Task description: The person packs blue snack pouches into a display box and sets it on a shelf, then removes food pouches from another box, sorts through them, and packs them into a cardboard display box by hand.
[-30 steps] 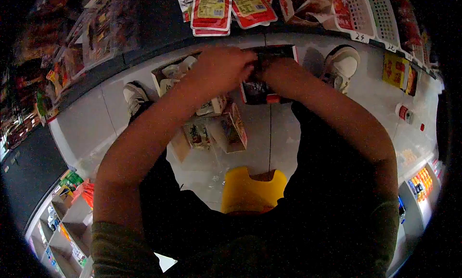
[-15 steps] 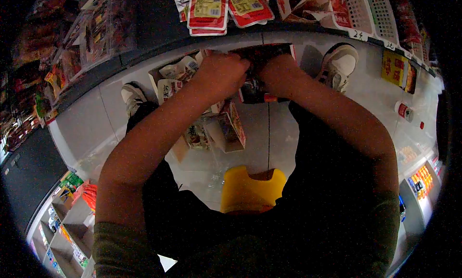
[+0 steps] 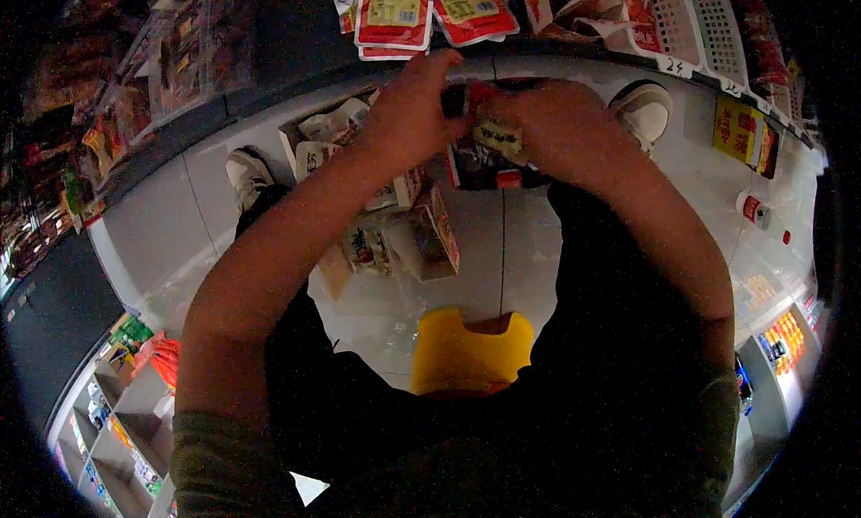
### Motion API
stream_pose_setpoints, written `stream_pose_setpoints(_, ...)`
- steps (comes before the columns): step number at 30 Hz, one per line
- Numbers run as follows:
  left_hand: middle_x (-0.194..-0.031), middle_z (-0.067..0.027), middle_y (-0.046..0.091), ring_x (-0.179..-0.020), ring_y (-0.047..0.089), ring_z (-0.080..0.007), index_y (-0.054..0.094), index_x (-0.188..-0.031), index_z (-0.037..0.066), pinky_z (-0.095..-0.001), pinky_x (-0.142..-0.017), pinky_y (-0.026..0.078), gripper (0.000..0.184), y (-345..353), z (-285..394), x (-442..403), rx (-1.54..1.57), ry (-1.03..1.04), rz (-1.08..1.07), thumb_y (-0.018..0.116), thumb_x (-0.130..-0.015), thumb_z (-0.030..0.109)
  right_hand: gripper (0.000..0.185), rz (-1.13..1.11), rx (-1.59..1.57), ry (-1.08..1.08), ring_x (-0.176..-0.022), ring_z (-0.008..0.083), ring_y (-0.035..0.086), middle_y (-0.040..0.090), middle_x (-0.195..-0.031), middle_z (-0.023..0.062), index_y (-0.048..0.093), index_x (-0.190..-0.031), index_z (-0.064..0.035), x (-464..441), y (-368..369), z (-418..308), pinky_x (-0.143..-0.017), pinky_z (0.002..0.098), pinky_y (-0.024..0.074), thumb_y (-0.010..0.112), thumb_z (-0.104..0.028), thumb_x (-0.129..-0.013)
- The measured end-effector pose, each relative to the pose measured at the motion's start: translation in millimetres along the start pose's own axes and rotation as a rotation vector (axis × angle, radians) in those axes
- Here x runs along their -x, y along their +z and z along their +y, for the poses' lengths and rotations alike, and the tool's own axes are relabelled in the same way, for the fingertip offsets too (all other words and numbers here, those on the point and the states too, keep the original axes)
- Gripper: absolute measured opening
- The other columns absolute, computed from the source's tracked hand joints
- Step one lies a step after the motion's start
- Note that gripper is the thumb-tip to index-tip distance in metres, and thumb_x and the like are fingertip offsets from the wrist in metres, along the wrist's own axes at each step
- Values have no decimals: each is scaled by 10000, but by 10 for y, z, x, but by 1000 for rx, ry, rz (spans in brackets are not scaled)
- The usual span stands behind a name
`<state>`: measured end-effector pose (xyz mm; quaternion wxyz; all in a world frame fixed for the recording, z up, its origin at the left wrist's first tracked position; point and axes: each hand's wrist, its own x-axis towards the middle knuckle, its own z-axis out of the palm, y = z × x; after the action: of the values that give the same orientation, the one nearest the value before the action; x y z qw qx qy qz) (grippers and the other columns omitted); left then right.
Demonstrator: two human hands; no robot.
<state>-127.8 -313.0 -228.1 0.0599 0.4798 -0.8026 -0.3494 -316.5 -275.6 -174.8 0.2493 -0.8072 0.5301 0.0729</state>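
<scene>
Gripping a small packet (image 3: 500,139) in the right hand (image 3: 560,128) over the dark box (image 3: 475,174); holding the left hand (image 3: 411,114), with parted fingers, at its left edge.

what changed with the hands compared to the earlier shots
The left hand has come away from the right hand, opened, and moved up toward the shelf edge. The right hand has shifted slightly right, and a small packet now shows at its fingers, apparently held, over the dark box. The red packets, open carton and yellow stool stayed put.
</scene>
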Motion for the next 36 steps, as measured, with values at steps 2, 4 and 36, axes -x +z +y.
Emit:
stream_pose_setpoints(2, -966, -136, 624, -837, 633, -289, 533, -1109, 25, -399, -771, 499, 495, 67, -134, -74, 43, 198, 158, 737, -699, 212, 267, -4, -72, -23, -848, 366, 609, 634, -872, 150, 579, -1004, -110, 34, -90, 53, -719, 422, 505, 575, -93, -738)
stream_pose_setpoints(4, -950, -122, 633, -827, 631, -239, 554, -1092, 21, -365, -762, 501, 472, -70, -37, -135, 302, 95, -33, 739, -712, 233, 293, 232, -226, -87, -798, 362, 627, 642, -837, 175, 583, -1091, -148, 33, -115, 143, -710, 453, 502, 541, -152, -801)
stream_pose_setpoints(36, -1234, -194, 487, -1121, 488, -292, 434, -1218, -29, -369, -944, 400, 524, -561, -823, -697, 422, -266, 487, 650, -766, 122, 615, -94, 55, -89, -968, 337, 579, 552, -1088, 213, 419, -1246, 23, -373, 1060, 87, -754, 401, 525, 621, -171, -698)
